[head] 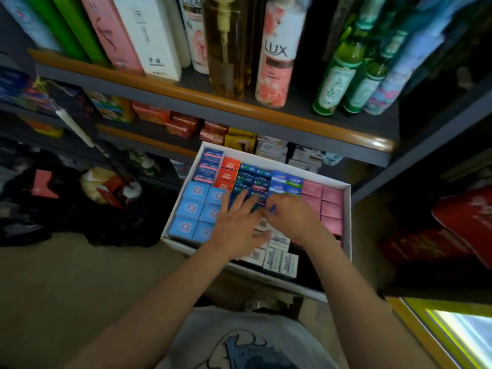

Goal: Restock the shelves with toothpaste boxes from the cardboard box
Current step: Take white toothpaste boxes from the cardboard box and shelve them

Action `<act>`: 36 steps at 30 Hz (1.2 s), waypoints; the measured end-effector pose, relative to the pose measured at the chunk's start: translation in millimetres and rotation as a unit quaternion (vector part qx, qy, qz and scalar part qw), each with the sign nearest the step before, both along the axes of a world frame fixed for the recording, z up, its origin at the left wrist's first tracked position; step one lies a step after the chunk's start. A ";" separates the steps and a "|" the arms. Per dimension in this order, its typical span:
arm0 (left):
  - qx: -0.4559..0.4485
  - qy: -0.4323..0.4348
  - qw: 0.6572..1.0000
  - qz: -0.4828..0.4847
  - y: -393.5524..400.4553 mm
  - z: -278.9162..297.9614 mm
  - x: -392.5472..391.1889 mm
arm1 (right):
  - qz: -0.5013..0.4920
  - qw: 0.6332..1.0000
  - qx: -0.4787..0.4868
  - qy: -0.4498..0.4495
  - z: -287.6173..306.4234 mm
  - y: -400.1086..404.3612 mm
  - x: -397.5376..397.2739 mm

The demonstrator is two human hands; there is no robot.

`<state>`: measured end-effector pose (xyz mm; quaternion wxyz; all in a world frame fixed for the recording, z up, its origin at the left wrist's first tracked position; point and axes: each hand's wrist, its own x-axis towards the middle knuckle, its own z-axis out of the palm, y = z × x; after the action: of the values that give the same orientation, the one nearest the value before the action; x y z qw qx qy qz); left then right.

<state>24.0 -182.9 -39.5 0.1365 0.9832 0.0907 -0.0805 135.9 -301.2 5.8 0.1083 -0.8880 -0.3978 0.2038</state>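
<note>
Both hands are down in the cardboard box [346, 217], a shallow white-walled tray that sits on the floor in front of the lower shelves [149, 141]. The toothpaste boxes [253, 179] stand on end inside it, packed tight so that only their end flaps show: light blue ones at the left edge, red and dark blue ones toward the far edge, pink ones along the right edge, white ones at the near edge. The left hand [237, 225] lies flat with its fingers spread over the dark blue ones in the middle — probably to hold the neighbours down while one is worked loose. The right hand [290, 219], just beside it, has its fingers curled down among the same boxes, seemingly pinching one, though blur hides just what it grips. Since the packs are wedged so closely, lifting one out likely drags others with it, which would explain the steadying palm. Above, an orange-edged shelf [239, 105] carries a pink LUX bottle [277, 62], an amber pump bottle [226, 49] and green bottles [338, 75]; the shelf below holds red and yellow soap packs [186, 126]. That upper shelf edge juts over the far edge of the tray — anything lifted has to clear it. Dark bags [53, 198] crowd the floor to the left.
</note>
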 end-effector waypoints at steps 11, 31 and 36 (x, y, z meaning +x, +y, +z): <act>0.090 0.036 0.994 -0.042 -9.0 -9.4 -14.2 | 0.009 0.997 -0.079 -0.010 -17.9 -51.7 -25.4; -0.008 -0.013 1.000 -0.016 -29.5 -6.5 -12.7 | -0.007 0.992 -0.109 -0.070 -5.7 -51.9 -43.5; -0.027 0.027 0.999 -0.030 -26.5 -6.4 2.4 | -0.009 0.991 -0.103 -0.089 -6.7 -59.6 -42.9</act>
<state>26.5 -209.4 -45.9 0.1580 0.9789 0.0630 -0.1133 93.0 -360.8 -0.9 -0.0180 -0.9126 -0.3745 0.1634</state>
